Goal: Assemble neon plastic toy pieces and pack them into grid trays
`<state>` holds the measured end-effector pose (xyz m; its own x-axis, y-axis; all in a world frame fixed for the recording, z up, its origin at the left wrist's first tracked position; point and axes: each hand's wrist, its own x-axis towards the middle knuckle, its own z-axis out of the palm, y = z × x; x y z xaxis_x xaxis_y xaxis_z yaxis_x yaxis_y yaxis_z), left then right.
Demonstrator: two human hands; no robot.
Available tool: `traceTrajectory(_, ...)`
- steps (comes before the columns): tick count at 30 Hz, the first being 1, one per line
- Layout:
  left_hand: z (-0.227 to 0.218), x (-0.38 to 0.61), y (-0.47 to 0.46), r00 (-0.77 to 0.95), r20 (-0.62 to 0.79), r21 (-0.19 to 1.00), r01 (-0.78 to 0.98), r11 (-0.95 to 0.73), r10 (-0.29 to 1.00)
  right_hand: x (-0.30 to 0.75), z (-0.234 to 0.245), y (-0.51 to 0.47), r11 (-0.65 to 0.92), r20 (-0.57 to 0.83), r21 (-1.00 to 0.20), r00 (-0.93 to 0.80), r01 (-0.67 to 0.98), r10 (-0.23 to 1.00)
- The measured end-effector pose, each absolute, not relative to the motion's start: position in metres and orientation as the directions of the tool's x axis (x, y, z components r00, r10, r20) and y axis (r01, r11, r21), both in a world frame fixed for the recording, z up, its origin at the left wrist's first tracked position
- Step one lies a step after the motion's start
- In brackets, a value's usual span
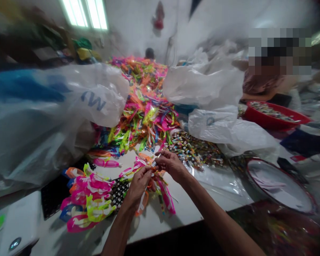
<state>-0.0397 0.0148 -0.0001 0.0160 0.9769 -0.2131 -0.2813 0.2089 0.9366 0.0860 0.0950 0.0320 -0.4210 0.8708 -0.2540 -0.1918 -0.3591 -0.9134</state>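
Note:
Both my hands meet over the white table point(186, 202), fingers closed and fingertips nearly touching. My left hand point(139, 183) pinches around a small silvery-white piece point(154, 163), whose kind is too blurred to tell. From the other side, my right hand point(172, 164) is closed at the same piece, thumb and forefinger together. Just beneath the hands lie brightly coloured plastic pieces with white parts, including a pink piece point(166, 197) and an orange piece point(142, 204); whether any of these is held is hidden by the fingers.
A stack of pink and yellow plastic pieces point(89, 199) stands left, beside a black-and-white perforated tray point(120, 193). A large colourful heap point(146, 106) rises ahead between plastic bags point(104, 92). Right are small cylindrical parts point(194, 151), a round tray point(290, 199), a red basin point(296, 121) and another person point(264, 81).

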Motion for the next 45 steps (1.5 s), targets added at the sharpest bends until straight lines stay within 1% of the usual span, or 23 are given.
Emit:
traceTrajectory(4,0.001,-0.04,0.014,-0.025,-0.18,0.954,-0.249,0.169,0.983,0.084,0.033,0.095,-0.297,-0.212,-0.94,-0.391,-0.169,0.896)
traceTrajectory(7,0.002,-0.039,0.014,-0.009,-0.178,0.96,-0.221,0.172,0.984,0.083,0.032,0.094,-0.253,-0.183,-0.958,-0.392,-0.134,0.901)
traceTrajectory(10,0.003,-0.036,0.014,-0.006,-0.181,0.968,-0.176,0.178,0.983,0.081,0.03,0.091,-0.228,-0.163,-0.964,-0.378,-0.135,0.911)
traceTrajectory(13,0.001,-0.034,0.011,-0.026,-0.186,0.979,-0.089,0.183,0.982,0.08,0.027,0.085,-0.221,-0.157,-0.963,-0.342,-0.157,0.927)
traceTrajectory(15,-0.002,-0.034,0.007,-0.032,-0.185,0.981,-0.073,0.182,0.982,0.08,0.022,0.08,-0.257,-0.188,-0.949,-0.328,-0.182,0.926)
traceTrajectory(18,-0.006,-0.037,0.002,0.025,-0.217,0.973,-0.072,0.218,0.976,0.081,0.015,0.072,-0.3,-0.21,-0.923,-0.339,-0.242,0.917)
traceTrajectory(20,-0.01,-0.039,0.0,0.071,-0.245,0.967,-0.055,0.249,0.967,0.081,0.011,0.065,-0.284,-0.188,-0.919,-0.328,-0.274,0.926)
traceTrajectory(22,-0.012,-0.041,-0.004,0.086,-0.248,0.968,-0.019,0.25,0.965,0.082,0.009,0.057,-0.266,-0.184,-0.919,-0.281,-0.291,0.942)
traceTrajectory(25,-0.012,-0.042,-0.012,0.084,-0.226,0.969,0.12,0.216,0.97,0.089,0.007,0.04,-0.278,-0.211,-0.905,-0.229,-0.323,0.95)
traceTrajectory(26,-0.011,-0.042,-0.014,0.104,-0.228,0.96,0.188,0.206,0.968,0.094,0.005,0.035,-0.298,-0.222,-0.894,-0.246,-0.335,0.943)
traceTrajectory(29,-0.009,-0.04,-0.019,0.241,-0.251,0.916,0.372,0.15,0.937,0.114,-0.001,0.022,-0.402,-0.288,-0.861,-0.352,-0.311,0.89)
traceTrajectory(31,-0.006,-0.037,-0.017,0.313,-0.251,0.888,0.451,0.09,0.916,0.126,-0.003,0.019,-0.43,-0.319,-0.859,-0.366,-0.278,0.874)
traceTrajectory(33,-0.004,-0.033,-0.012,0.32,-0.231,0.876,0.48,0.053,0.919,0.133,-0.001,0.021,-0.383,-0.29,-0.879,-0.321,-0.282,0.901)
traceTrajectory(35,0.0,-0.029,-0.007,0.292,-0.205,0.876,0.481,0.042,0.934,0.135,0.004,0.025,-0.316,-0.23,-0.9,-0.291,-0.299,0.929)
traceTrajectory(37,0.004,-0.027,-0.005,0.299,-0.176,0.887,0.462,0.018,0.938,0.135,0.007,0.029,-0.287,-0.194,-0.908,-0.301,-0.306,0.934)
traceTrajectory(40,0.007,-0.029,-0.004,0.343,-0.131,0.895,0.445,-0.039,0.93,0.133,0.007,0.029,-0.285,-0.177,-0.913,-0.345,-0.292,0.922)
traceTrajectory(42,0.006,-0.031,-0.004,0.333,-0.093,0.874,0.478,-0.083,0.938,0.131,0.005,0.028,-0.261,-0.16,-0.924,-0.337,-0.281,0.928)
traceTrajectory(45,0.006,-0.032,-0.002,0.298,0.004,0.822,0.542,-0.173,0.954,0.13,0.003,0.027,-0.218,-0.138,-0.944,-0.302,-0.248,0.943)
